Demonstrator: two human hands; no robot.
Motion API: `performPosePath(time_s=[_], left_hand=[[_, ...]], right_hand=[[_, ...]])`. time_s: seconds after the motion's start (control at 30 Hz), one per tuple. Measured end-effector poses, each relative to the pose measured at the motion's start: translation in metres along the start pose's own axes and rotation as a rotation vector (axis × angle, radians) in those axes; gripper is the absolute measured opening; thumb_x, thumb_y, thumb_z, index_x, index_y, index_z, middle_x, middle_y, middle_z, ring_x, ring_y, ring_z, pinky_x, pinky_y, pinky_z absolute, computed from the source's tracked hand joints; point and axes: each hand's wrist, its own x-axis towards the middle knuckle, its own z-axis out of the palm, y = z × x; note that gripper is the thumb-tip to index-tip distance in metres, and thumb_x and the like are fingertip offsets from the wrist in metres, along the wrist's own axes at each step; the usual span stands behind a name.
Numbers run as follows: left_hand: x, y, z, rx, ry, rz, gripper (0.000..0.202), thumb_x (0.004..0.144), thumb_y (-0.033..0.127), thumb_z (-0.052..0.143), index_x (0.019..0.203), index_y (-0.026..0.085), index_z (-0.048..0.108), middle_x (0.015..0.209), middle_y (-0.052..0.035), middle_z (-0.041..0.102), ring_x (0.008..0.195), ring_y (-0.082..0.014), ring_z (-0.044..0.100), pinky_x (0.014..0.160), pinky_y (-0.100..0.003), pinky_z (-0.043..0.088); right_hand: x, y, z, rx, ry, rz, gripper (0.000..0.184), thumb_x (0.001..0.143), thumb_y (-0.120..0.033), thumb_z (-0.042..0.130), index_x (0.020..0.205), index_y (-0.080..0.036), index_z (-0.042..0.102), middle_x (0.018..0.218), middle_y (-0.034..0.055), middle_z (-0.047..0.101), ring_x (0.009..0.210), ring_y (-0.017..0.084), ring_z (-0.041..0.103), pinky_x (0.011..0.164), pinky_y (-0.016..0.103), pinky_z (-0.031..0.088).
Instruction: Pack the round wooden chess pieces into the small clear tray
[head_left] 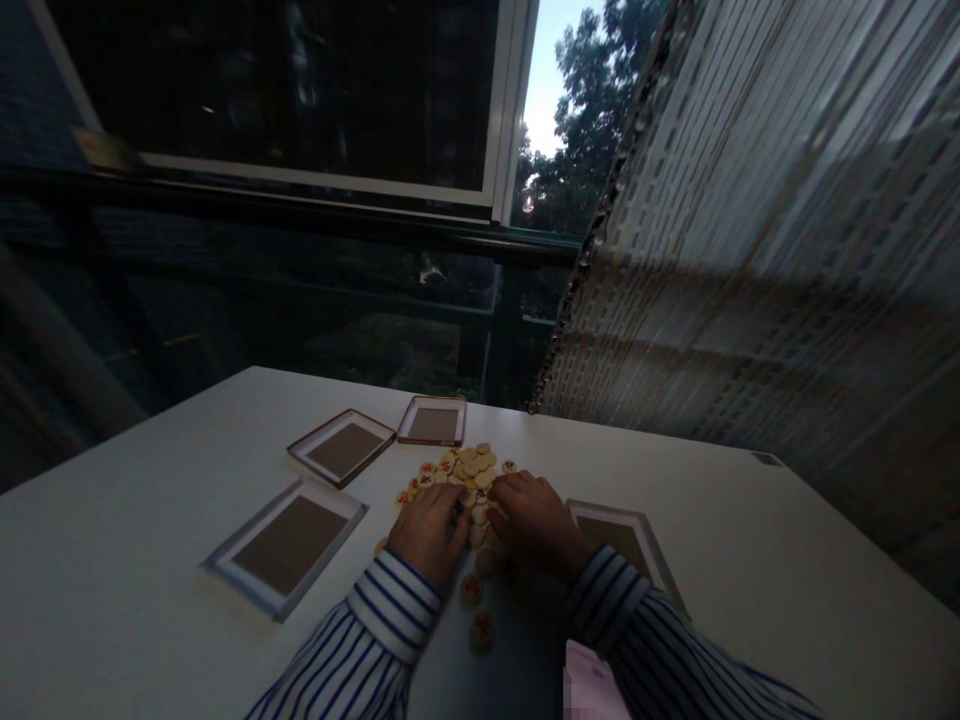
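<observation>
A pile of round, pale wooden xiangqi pieces lies on the white table, some showing red or black characters. My left hand rests at the pile's left side, its fingers curved and the thumb apart from them. On the opposite side, my right hand reaches over the pieces with bent fingers, its fingertips touching them. Neither hand visibly lifts a piece, though the pieces beneath the palms are hidden. Two red-marked pieces, a nearer xiangqi piece and a farther one, lie between my forearms.
Left of the pile lie a shallow tray-like box part and a brown-edged one; another lies behind. A further box part is partly behind my right arm. A pink object sits at the front. A string curtain hangs beyond.
</observation>
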Motion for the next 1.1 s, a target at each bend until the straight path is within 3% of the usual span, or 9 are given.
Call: performPosePath(time_s=[0.2, 0.4, 0.67, 0.9, 1.1], left_hand=[[-0.001, 0.003, 0.001, 0.009, 0.021, -0.008, 0.023, 0.072, 0.017, 0.049, 0.094, 0.016, 0.055, 0.094, -0.0087, 0.062, 0.089, -0.0208, 0.056, 0.081, -0.037, 0.044], [-0.001, 0.002, 0.004, 0.0, 0.024, -0.002, 0.023, 0.072, 0.017, 0.048, 0.094, 0.015, 0.056, 0.092, -0.0091, 0.063, 0.087, -0.0209, 0.057, 0.079, -0.037, 0.045], [-0.001, 0.004, 0.007, -0.032, 0.083, 0.014, 0.025, 0.072, 0.019, 0.049, 0.096, 0.016, 0.057, 0.094, -0.0074, 0.063, 0.089, -0.0212, 0.057, 0.08, -0.037, 0.045], [-0.001, 0.008, 0.006, -0.08, 0.122, 0.04, 0.027, 0.074, 0.023, 0.05, 0.099, 0.016, 0.055, 0.096, -0.0078, 0.063, 0.09, -0.0202, 0.056, 0.081, -0.035, 0.044], [0.0, 0.01, 0.005, -0.087, 0.151, 0.062, 0.026, 0.075, 0.024, 0.049, 0.1, 0.016, 0.054, 0.096, -0.0078, 0.062, 0.09, -0.0193, 0.056, 0.081, -0.034, 0.044]], right_hand=[[0.002, 0.002, 0.0, -0.02, -0.055, 0.038, 0.021, 0.082, -0.026, 0.042, 0.099, -0.02, 0.053, 0.1, 0.0047, 0.058, 0.097, 0.019, 0.045, 0.076, 0.03, 0.032], [0.003, 0.007, 0.001, 0.058, -0.023, 0.064, 0.02, 0.082, -0.026, 0.041, 0.094, -0.021, 0.057, 0.094, 0.0036, 0.061, 0.093, 0.018, 0.049, 0.076, 0.029, 0.033], [0.003, 0.013, 0.004, 0.595, 0.149, 0.143, 0.02, 0.079, -0.03, 0.047, 0.09, -0.018, 0.057, 0.083, 0.0023, 0.062, 0.076, 0.013, 0.055, 0.069, 0.024, 0.041], [0.005, 0.013, 0.006, 1.058, 0.103, 0.162, 0.024, 0.075, -0.035, 0.05, 0.088, -0.015, 0.055, 0.081, 0.0041, 0.063, 0.075, 0.014, 0.058, 0.066, 0.025, 0.044], [0.004, 0.01, 0.003, 1.243, 0.075, 0.175, 0.024, 0.071, -0.035, 0.056, 0.084, -0.015, 0.055, 0.077, 0.0019, 0.062, 0.073, 0.013, 0.058, 0.065, 0.024, 0.044]])
